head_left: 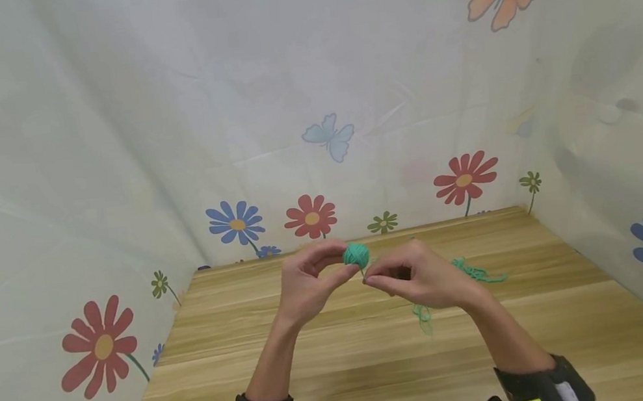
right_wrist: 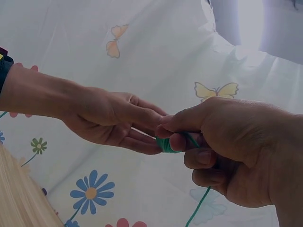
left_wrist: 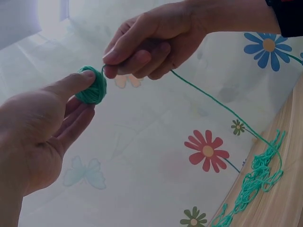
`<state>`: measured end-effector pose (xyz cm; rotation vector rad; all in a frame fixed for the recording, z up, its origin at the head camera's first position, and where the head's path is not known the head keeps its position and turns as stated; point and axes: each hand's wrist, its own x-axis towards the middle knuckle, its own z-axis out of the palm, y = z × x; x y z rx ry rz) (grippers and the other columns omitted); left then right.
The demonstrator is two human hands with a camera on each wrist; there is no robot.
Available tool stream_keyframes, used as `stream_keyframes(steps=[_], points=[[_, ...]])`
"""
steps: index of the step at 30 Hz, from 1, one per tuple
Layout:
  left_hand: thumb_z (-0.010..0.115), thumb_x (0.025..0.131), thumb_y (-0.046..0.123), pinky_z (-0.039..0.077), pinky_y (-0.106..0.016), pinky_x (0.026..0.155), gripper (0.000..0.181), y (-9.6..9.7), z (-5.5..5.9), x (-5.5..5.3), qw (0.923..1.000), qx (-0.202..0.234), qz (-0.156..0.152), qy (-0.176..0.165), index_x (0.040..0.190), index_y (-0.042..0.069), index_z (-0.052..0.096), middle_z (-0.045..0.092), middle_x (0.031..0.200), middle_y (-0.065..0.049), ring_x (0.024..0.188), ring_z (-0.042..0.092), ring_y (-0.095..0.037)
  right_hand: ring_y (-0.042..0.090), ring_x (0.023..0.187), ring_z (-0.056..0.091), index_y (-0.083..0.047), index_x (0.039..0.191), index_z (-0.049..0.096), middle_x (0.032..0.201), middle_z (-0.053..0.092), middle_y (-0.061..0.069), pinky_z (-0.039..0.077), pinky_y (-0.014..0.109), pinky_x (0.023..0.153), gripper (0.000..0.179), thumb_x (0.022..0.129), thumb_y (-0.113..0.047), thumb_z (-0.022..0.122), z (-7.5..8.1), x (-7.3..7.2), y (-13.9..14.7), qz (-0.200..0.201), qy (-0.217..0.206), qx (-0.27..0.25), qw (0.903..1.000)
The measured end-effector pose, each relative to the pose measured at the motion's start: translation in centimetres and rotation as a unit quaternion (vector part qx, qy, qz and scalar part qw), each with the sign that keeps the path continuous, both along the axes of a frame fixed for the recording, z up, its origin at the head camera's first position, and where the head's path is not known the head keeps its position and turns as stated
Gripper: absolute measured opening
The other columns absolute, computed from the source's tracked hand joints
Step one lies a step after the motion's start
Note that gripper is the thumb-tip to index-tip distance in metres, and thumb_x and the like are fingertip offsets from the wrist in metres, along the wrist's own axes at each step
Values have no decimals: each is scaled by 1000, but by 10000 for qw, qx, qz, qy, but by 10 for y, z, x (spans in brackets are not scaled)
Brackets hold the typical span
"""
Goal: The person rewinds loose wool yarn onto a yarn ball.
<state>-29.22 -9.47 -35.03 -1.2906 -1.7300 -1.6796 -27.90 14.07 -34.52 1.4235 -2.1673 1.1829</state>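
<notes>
A small ball of green yarn [head_left: 356,255] is held up over the table between the thumb and fingers of my left hand [head_left: 313,281]. Just to its right, my right hand [head_left: 423,275] pinches the yarn strand between thumb and forefinger, close beside the ball. In the left wrist view the strand [left_wrist: 220,103] leaves the underside of the right hand [left_wrist: 156,40] and runs down to a loose heap of green yarn [left_wrist: 258,177] on the table. The right wrist view has the ball [right_wrist: 166,144] partly hidden behind fingers.
The wooden table [head_left: 226,361] is bordered by a pale curtain [head_left: 261,69] printed with flowers and butterflies at the back and both sides. The loose yarn [head_left: 478,271] lies behind the right forearm, with a few loops [head_left: 422,314] nearer the front.
</notes>
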Motion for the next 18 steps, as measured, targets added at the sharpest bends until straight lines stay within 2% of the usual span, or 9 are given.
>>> stream_keyframes(steps=[8, 18], points=[[75, 77, -25, 62, -53, 85, 32, 2, -2, -2, 9995, -143, -227, 177, 107, -16, 69, 71, 104, -27, 95, 71, -29, 3, 51, 43, -13, 100, 78, 64, 55, -7, 38, 18, 40, 20, 93, 4, 72, 12, 17, 4, 239, 32, -471, 9986], [76, 78, -23, 64, -49, 82, 32, 6, -1, 0, 9948, -558, -843, 134, 108, -14, 70, 71, 103, -24, 93, 72, -27, 6, 49, 42, -7, 102, 78, 65, 57, -5, 34, 24, 35, 20, 91, 8, 72, 12, 14, 6, 107, 1, -923, 9957]])
